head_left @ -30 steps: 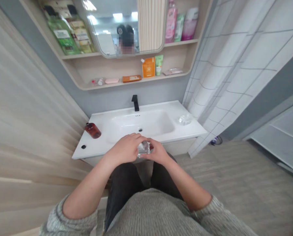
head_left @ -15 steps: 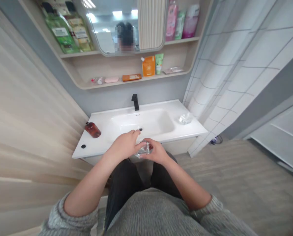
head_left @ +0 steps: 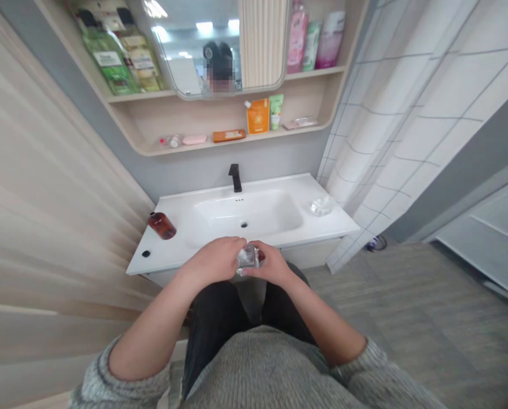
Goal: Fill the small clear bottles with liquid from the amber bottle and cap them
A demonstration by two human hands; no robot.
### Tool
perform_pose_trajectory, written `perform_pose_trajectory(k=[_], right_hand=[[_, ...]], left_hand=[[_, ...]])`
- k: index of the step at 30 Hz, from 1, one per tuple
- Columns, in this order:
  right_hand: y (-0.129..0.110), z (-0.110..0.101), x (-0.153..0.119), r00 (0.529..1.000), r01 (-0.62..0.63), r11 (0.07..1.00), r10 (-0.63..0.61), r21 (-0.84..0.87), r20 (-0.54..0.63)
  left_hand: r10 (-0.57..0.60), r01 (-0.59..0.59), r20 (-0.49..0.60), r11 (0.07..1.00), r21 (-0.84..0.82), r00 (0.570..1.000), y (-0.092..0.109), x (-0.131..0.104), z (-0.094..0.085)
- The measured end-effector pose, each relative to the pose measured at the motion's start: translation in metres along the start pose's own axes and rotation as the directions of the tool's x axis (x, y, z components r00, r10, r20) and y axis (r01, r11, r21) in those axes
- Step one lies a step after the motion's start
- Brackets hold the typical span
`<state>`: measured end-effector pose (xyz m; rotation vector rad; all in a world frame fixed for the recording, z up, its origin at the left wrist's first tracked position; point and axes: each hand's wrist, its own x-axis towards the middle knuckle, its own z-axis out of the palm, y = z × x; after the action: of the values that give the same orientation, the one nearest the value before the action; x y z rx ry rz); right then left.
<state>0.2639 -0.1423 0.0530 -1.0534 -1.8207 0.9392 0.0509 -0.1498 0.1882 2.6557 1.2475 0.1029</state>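
In front of the sink's near edge, my right hand (head_left: 273, 263) is closed round the right side of a small clear, shiny item (head_left: 248, 257). It looks like see-through plastic, and a dark red part shows beside the right fingers; its exact kind is unclear. Against its left side rests my left hand (head_left: 220, 258), fingers bent round it and partly hidden behind the back of the hand. A brown-red bottle (head_left: 162, 225) lies on its side at the left of the white washbasin counter (head_left: 169, 258). Close to it is a small black cap (head_left: 145, 254).
A black tap (head_left: 236, 177) stands behind the basin. Crumpled clear plastic (head_left: 321, 206) lies on the counter's right. Above hangs a mirrored cabinet (head_left: 121, 122) whose shelves hold several bottles, an orange pouch (head_left: 258, 116) and a green tube (head_left: 275, 111). A curtain (head_left: 58, 187) borders the left.
My left hand has come down from above the clear item, and its outstretched fingers have bent round the item's left side. My right hand keeps its hold, almost still.
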Motion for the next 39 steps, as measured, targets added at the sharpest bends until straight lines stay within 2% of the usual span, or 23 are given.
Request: perform_pose_trajectory(k=[2,6,10,11,14,16,17,19,22,24,26,29,31,33,36,39], right_hand=[[0.0,0.0,0.0,1.0,-0.007,1.0,0.007,0.005,-0.002],[-0.001,0.0,0.0,1.0,0.013,1.0,-0.013,-0.001,-0.007],[-0.003,0.0,0.0,0.999,0.033,0.999,-0.033,-0.005,-0.003],[-0.003,0.0,-0.001,0.999,0.036,0.999,-0.036,-0.001,-0.003],[-0.004,-0.001,-0.001,0.999,0.029,0.999,-0.029,0.015,-0.013],[-0.005,-0.002,-0.001,1.0,0.022,1.0,-0.022,0.013,-0.012],[-0.005,-0.002,-0.002,1.0,0.02,1.0,-0.02,0.012,-0.005],[-0.006,-0.004,-0.002,1.0,0.017,1.0,-0.017,0.025,0.014],[-0.006,-0.007,-0.003,0.998,0.01,0.996,-0.015,0.086,0.053],[-0.004,-0.007,-0.003,0.997,0.001,0.992,-0.011,0.126,0.075],[-0.004,-0.007,-0.003,0.998,-0.002,0.991,-0.007,0.133,0.07],[-0.005,-0.006,-0.002,1.0,0.023,0.997,-0.023,0.068,0.001],[-0.006,-0.007,-0.002,0.999,0.037,0.999,-0.037,0.036,-0.019],[-0.006,-0.009,-0.001,0.999,0.04,0.997,-0.042,0.072,0.032],[-0.002,-0.014,-0.001,0.981,0.02,0.971,-0.065,0.237,0.184],[0.007,-0.019,-0.001,0.952,-0.033,0.936,-0.077,0.35,0.295]], left_hand=[[0.054,-0.054,-0.018,0.998,-0.023,0.998,0.0,0.0,-0.002],[0.038,-0.038,-0.014,0.999,-0.024,0.999,0.003,0.001,-0.006],[0.213,-0.216,-0.036,0.972,-0.095,0.976,0.009,0.002,-0.011],[0.216,-0.22,-0.056,0.971,-0.093,0.975,0.01,0.002,-0.011],[0.052,-0.051,-0.082,0.999,0.018,0.995,0.011,0.003,-0.012],[-0.044,0.047,-0.034,0.995,0.086,0.998,0.008,0.005,-0.01],[-0.057,0.057,-0.002,0.994,0.098,0.998,0.006,0.005,-0.009],[-0.006,0.002,0.043,0.996,0.086,0.999,0.002,0.005,-0.009],[0.139,-0.141,0.054,0.989,0.038,0.989,-0.003,0.003,-0.011],[0.195,-0.196,0.049,0.981,0.004,0.98,-0.005,0.002,-0.014],[0.173,-0.173,0.026,0.985,-0.016,0.985,-0.006,0.002,-0.017],[0.062,-0.062,-0.008,0.998,-0.009,0.998,-0.008,0.003,-0.018],[0.045,-0.045,-0.001,0.999,0.0,0.999,-0.009,0.004,-0.018],[0.101,-0.101,0.022,0.995,-0.008,0.995,-0.009,0.004,-0.017],[0.211,-0.208,0.057,0.977,-0.053,0.976,-0.006,0.002,-0.017],[0.251,-0.245,0.045,0.964,-0.103,0.967,-0.003,0.001,-0.012]])
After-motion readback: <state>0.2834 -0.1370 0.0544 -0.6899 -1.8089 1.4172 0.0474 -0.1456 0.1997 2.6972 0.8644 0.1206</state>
